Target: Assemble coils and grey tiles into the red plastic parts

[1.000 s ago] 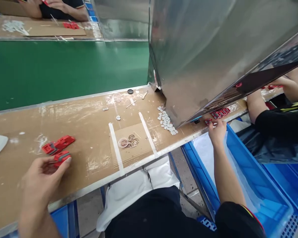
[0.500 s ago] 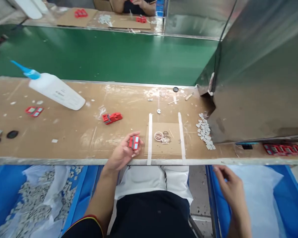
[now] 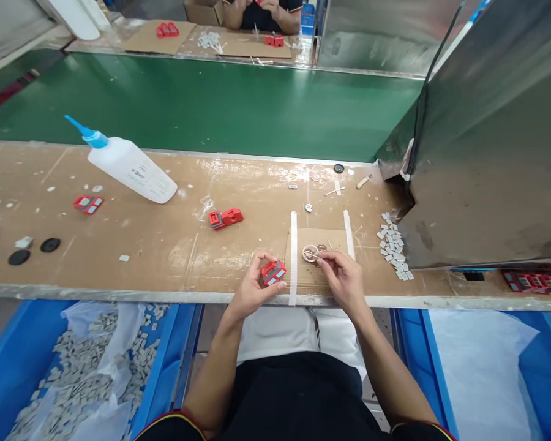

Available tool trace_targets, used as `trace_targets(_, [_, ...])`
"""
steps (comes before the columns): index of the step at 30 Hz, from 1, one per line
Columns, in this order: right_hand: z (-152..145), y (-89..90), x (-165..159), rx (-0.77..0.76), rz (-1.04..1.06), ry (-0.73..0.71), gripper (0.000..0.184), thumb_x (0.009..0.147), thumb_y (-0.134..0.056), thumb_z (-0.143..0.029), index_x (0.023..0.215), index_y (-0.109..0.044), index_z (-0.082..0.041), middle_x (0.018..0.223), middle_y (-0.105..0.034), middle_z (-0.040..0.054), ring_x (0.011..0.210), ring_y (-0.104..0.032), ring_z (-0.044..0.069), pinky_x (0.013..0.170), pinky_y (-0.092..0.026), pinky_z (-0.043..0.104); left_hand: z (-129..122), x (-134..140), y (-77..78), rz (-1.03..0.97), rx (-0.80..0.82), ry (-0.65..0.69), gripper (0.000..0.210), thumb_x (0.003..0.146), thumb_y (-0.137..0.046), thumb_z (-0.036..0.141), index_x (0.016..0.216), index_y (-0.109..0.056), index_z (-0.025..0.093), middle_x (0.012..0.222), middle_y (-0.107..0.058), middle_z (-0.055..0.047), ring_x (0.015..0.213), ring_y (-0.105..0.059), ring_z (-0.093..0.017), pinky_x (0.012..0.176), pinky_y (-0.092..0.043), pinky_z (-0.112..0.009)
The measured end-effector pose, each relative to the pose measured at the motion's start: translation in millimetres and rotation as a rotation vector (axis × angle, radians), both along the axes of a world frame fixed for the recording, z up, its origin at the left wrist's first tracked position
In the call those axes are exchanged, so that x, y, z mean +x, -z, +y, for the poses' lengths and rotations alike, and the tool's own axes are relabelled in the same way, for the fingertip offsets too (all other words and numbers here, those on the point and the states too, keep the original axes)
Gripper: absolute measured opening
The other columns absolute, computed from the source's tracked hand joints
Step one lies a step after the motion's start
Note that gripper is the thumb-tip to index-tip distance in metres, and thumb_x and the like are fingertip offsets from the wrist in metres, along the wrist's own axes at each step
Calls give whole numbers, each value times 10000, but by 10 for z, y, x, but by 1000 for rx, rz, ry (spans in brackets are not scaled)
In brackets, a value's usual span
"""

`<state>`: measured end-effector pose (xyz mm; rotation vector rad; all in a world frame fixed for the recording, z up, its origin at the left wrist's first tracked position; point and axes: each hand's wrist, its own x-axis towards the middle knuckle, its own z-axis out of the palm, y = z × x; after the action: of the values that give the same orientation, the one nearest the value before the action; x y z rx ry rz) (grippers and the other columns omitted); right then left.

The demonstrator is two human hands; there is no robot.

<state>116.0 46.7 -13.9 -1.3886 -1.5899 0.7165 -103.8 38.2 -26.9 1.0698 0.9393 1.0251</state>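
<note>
Between the fingers and thumb of my left hand [image 3: 248, 293] is a small red toy vehicle [image 3: 272, 273] with grey trim and pale blue windows. My right hand [image 3: 348, 285] pinches a thin stick [image 3: 314, 255], its tip over or in a small round dish [image 3: 304, 253]. That dish sits on a cardboard piece [image 3: 312, 278] between two white tape strips. Another red toy vehicle [image 3: 225, 218] lies left of my hands on the bench, and a flat red piece with pale windows [image 3: 89, 204] lies farther left.
A white squeeze bottle [image 3: 133, 171] with a blue nozzle lies at the left. Small grey pieces [image 3: 393, 248] are heaped beside a metal housing [image 3: 482, 159]. Blue bins [image 3: 168, 349] flank me below the bench. Beyond the green belt [image 3: 211, 104] another person's hands [image 3: 270, 7] work.
My right hand has come from above the right bin to the dish and now pinches a thin stick. My left hand has tilted the toy vehicle. The view has shifted left.
</note>
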Motion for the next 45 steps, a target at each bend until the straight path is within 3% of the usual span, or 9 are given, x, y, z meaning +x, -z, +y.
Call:
trace_targets(3, [79,-27,-16,7,-35,-14,187,958,-594,-356,896,-712,-225,836,-669,44,625,-566,153,599,-508,297,-8,-3,26,-21,-40,33,538,757,-826,501,1102,-539,206,758,-641,24,575,-560,-85,532,-419,-185])
trace_targets(5, [125,-38,-19,-5,-62,-40,192,964,-585,-344,905,-726,-228,859,-660,48,641,-574,153,612,-516,300,-18,-16,64,-68,-83,69,599,788,-734,650,1129,-579,183,629,-623,36,432,-482,-74,417,-342,-182])
trace_targets(9, [180,-11,-30,10,-110,-81,198,966,-575,-300,915,-759,-246,860,-621,53,769,-615,189,676,-530,322,-21,-42,112,-109,-85,-15,764,688,-625,864,919,-680,137,491,-531,41,362,-387,-63,348,-260,-188])
trace_targets(11, [176,24,-31,31,-107,-61,196,960,-580,-287,922,-768,-248,867,-613,54,795,-616,196,690,-531,331,-12,-34,101,-72,-95,-24,730,633,-735,807,889,-708,123,537,-568,24,400,-424,-67,365,-311,-193])
trace_targets(13, [148,49,-26,51,-75,-12,188,953,-590,-286,924,-770,-243,876,-622,53,787,-618,192,693,-533,333,-4,-7,76,-1,-116,-2,621,638,-850,635,971,-718,127,660,-653,-4,470,-502,-83,412,-403,-200])
trace_targets(17, [29,-12,-15,92,16,85,171,944,-609,-296,902,-759,-226,863,-672,50,792,-645,188,680,-533,318,-12,70,46,158,-66,39,435,713,-845,402,1031,-676,159,873,-719,-35,684,-654,-132,578,-556,-220])
trace_targets(24, [-188,-233,-133,116,46,-9,153,965,-598,-244,923,-745,-237,892,-749,53,839,-699,197,710,-548,316,-44,131,82,332,78,47,306,824,-760,384,1009,-687,151,898,-727,-61,800,-691,-171,744,-606,-284])
trace_targets(33, [-182,-131,-308,92,43,-145,186,984,-550,-209,920,-724,-224,844,-734,44,770,-681,178,666,-538,291,-50,128,87,351,127,56,281,853,-734,366,1040,-696,160,919,-737,-60,787,-701,-171,710,-598,-263])
trace_targets(45, [-188,-206,-347,177,-68,-220,190,986,-529,-131,964,-693,-225,893,-720,45,818,-688,170,721,-560,284,-50,125,109,389,190,57,221,862,-711,305,1030,-699,162,911,-732,-61,801,-694,-180,715,-588,-263])
